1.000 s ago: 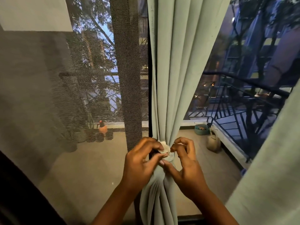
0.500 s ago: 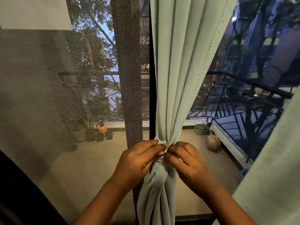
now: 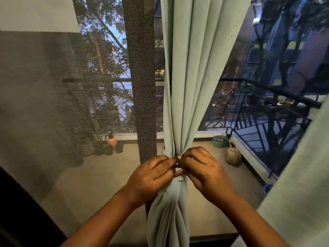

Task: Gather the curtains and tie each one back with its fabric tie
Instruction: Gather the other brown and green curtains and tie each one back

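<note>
No writing, label, brand, number or sign can be read anywhere here, whether on the cloth or beyond the window.

Two pale green curtains hang at a balcony window: one gathered curtain (image 3: 188, 72) at centre, a second curtain (image 3: 300, 175) at its right. One fabric tie (image 3: 168, 152) circles the gathered one, pinched by two hands, the left hand (image 3: 151, 177) and right hand (image 3: 204, 168). One mesh screen (image 3: 71, 104) stands left of it; one teal bowl (image 3: 220, 141) and one jug (image 3: 233, 155) sit beyond, to its right.
</note>
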